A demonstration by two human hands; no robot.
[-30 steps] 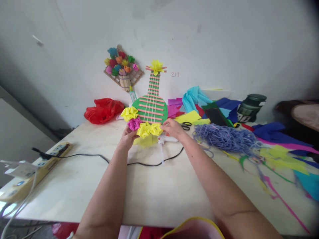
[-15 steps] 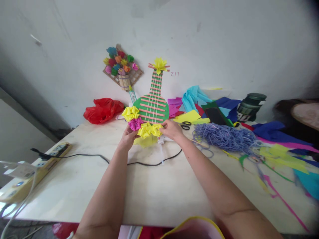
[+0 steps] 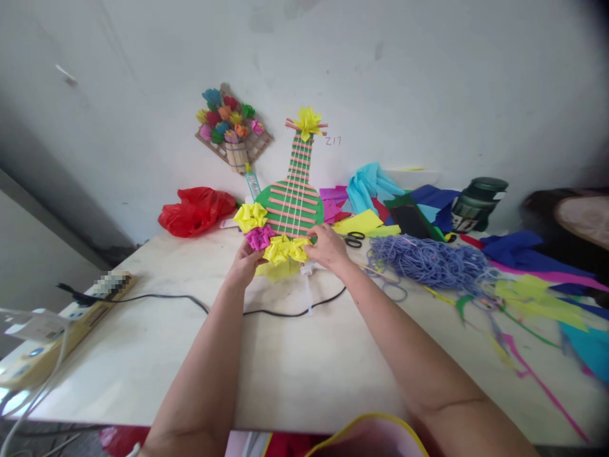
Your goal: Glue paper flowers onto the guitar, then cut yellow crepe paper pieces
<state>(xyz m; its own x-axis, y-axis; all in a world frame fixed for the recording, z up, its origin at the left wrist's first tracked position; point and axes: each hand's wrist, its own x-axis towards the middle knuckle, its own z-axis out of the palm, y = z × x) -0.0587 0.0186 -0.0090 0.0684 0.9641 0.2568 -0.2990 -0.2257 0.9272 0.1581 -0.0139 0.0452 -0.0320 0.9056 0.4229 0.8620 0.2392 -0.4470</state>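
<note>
I hold up a green paper guitar (image 3: pixel 291 204) with pink stripes, white strings and a yellow flower at the top of its neck. Yellow and magenta paper flowers (image 3: pixel 259 228) line its lower left rim. My left hand (image 3: pixel 244 261) grips the lower edge under the magenta flower. My right hand (image 3: pixel 326 248) pinches the lower right rim beside a yellow flower (image 3: pixel 287 248). A white glue gun (image 3: pixel 308 269) lies on the table just below my hands.
A black cord (image 3: pixel 190 302) runs across the table (image 3: pixel 304 374) to a power strip (image 3: pixel 66 318) at the left. A red plastic bag (image 3: pixel 196 209), scissors (image 3: pixel 353 239), a purple string pile (image 3: pixel 428 261), coloured paper scraps and a dark jar (image 3: pixel 478 204) lie around. A flower craft (image 3: pixel 231 130) hangs on the wall.
The guitar has tilted slightly to the right, its neck top shifting right and up. Both hands keep their grip at its base.
</note>
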